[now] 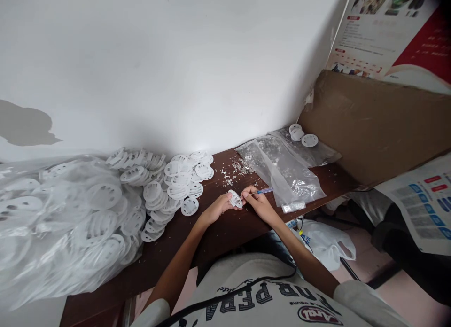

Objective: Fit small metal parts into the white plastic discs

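My left hand [219, 208] is closed on a round white plastic disc with slots [235, 199], tilted up above the table. Close beside it, my right hand [256, 201] grips a small screwdriver [265, 190] with a purple-blue handle. The tool's shaft points left toward the disc; I cannot tell whether its tip touches the disc. Small shiny metal pieces [237, 169] lie scattered on the dark brown table [211, 233] beyond my hands. Left of my left hand, many similar white discs [179, 190] lie in overlapping stacks.
A large clear bag of white discs [70, 223] fills the left side. A clear plastic bag [282, 167] with small metal pieces lies on the right. Several discs [309, 140] rest behind it. A white wall [158, 73] and a brown cardboard panel [380, 125] bound the table.
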A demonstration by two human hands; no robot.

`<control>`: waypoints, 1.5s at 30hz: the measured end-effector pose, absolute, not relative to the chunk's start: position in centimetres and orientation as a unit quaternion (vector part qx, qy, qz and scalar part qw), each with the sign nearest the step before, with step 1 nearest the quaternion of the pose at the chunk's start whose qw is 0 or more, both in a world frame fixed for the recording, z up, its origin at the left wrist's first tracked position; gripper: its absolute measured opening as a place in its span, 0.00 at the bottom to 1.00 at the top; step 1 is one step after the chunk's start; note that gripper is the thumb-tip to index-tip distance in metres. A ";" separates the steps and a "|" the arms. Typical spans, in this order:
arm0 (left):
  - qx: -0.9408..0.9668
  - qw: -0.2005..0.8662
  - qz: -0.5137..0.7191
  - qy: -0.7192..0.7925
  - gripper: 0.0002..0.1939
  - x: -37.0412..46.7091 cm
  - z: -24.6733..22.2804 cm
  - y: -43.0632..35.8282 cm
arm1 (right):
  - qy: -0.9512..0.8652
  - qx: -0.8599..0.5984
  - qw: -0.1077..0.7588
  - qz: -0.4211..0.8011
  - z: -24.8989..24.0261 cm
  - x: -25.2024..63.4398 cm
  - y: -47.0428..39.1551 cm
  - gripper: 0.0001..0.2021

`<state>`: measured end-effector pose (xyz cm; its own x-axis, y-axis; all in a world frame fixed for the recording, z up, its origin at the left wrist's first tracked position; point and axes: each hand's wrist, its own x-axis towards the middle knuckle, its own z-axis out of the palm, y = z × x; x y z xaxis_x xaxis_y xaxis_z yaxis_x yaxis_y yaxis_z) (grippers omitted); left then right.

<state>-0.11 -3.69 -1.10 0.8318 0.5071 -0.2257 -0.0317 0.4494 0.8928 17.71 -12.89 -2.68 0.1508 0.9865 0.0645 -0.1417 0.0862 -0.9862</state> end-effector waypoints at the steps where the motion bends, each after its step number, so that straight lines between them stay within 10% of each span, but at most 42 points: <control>1: 0.498 0.817 0.165 0.239 0.29 -0.1 -1.1 -3.7 | -0.444 -0.480 0.588 0.477 -2.7 17.7 -12.9 0.17; 45: 0.556 0.784 0.171 0.215 0.34 -0.4 -2.1 -4.0 | -0.429 -0.538 0.630 0.361 -3.5 16.8 -13.0 0.15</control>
